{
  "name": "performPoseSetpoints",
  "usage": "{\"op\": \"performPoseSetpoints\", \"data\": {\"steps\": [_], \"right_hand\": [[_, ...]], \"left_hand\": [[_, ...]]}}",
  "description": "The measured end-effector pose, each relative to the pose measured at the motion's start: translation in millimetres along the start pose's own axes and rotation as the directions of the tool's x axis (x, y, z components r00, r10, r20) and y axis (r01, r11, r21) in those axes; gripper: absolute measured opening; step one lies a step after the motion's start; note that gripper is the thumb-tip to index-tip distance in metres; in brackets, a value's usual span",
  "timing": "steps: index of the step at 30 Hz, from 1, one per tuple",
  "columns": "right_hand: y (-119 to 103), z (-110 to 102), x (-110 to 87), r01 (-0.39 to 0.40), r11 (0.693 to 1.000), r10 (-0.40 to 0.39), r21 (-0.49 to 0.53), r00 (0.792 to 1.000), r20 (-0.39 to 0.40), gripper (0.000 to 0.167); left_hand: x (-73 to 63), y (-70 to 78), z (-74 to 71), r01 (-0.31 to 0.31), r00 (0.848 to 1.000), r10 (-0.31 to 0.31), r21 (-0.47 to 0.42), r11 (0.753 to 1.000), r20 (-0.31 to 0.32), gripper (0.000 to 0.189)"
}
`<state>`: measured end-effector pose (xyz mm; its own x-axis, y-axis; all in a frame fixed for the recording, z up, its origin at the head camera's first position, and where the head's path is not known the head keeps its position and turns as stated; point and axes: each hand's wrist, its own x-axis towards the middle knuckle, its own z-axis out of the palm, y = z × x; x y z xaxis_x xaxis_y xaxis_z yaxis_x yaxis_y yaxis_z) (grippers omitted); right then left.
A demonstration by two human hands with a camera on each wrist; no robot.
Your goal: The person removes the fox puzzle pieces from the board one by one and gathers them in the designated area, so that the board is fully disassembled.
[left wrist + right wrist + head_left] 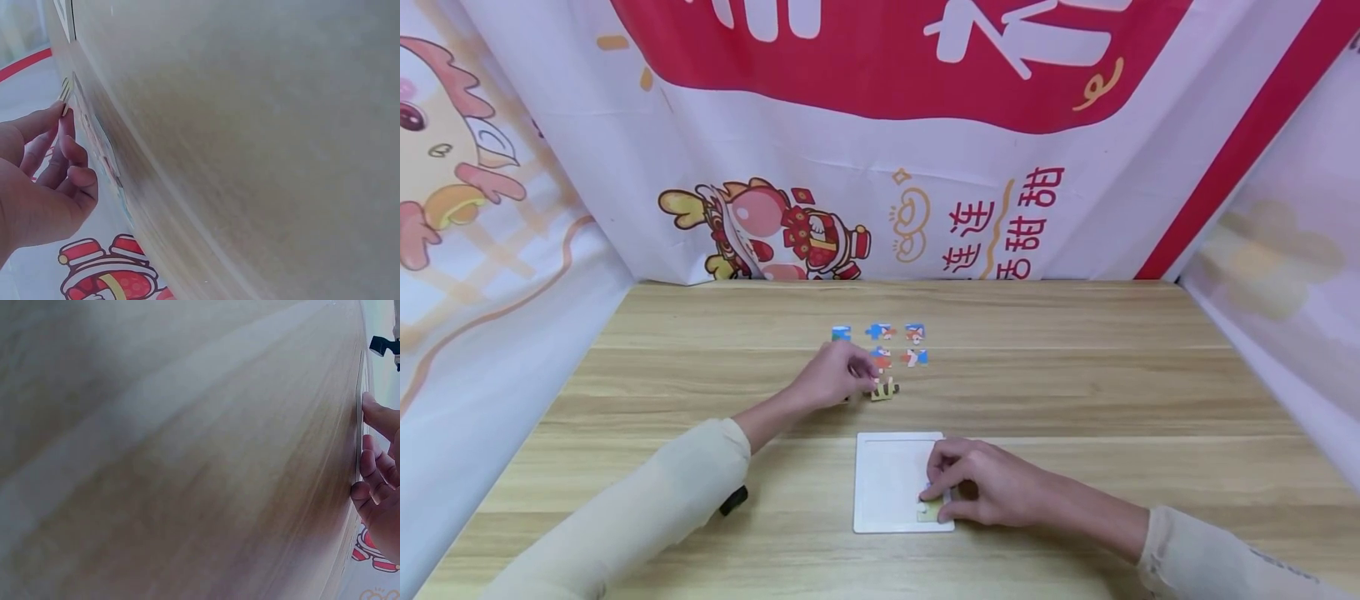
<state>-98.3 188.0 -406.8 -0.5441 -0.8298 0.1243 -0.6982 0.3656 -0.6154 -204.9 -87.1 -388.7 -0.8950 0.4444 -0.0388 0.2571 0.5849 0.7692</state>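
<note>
My left hand (835,375) pinches a yellow-green and dark puzzle piece (883,390) between thumb and fingertips, beside the loose pieces. In the left wrist view the same puzzle piece (65,89) stands edge-on at the fingertips, with the other fingers curled. My right hand (992,483) is over the right side of a white square puzzle tray (887,475). Its thumb and forefinger grip a pale green puzzle piece (929,510) in the tray's near right corner. In the right wrist view the right hand (381,469) has its fingertips at the tray's edge.
Several loose pieces lie beyond the tray, among them a blue-and-green one (841,332), a fox-face one (915,333) and a white-and-blue one (916,357). A small black object (733,500) lies by the left sleeve. Printed cloth (850,142) walls the wooden table (1075,375).
</note>
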Motion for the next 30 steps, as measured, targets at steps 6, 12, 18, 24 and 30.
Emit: {"op": "performPoseSetpoints", "data": {"steps": [6,12,18,24,30], "right_hand": [[0.8,-0.1,0.0,-0.005,1.000,0.005,0.006,1.000,0.004,0.021],[1.9,0.6,0.1,0.015,1.000,-0.015,0.010,1.000,-0.003,0.022],[1.9,0.7,0.0,0.014,1.000,-0.014,0.006,1.000,-0.005,0.022],[2.0,0.4,0.0,0.010,1.000,-0.010,0.004,1.000,-0.003,0.022],[2.3,-0.1,-0.2,0.002,1.000,-0.002,0.007,1.000,0.004,0.021]], "left_hand": [[3.3,3.1,-1.6,0.049,0.999,-0.049,0.074,0.996,0.003,0.004],[6.2,4.8,0.5,0.032,0.999,-0.031,0.164,0.986,-0.013,0.004],[8.2,3.7,3.3,0.019,1.000,-0.016,0.250,0.968,-0.015,0.011],[7.7,2.8,4.9,-0.017,0.999,0.024,0.271,0.962,-0.023,0.015],[0.8,3.4,7.2,-0.079,0.997,0.083,0.275,0.958,-0.003,0.009]]}}
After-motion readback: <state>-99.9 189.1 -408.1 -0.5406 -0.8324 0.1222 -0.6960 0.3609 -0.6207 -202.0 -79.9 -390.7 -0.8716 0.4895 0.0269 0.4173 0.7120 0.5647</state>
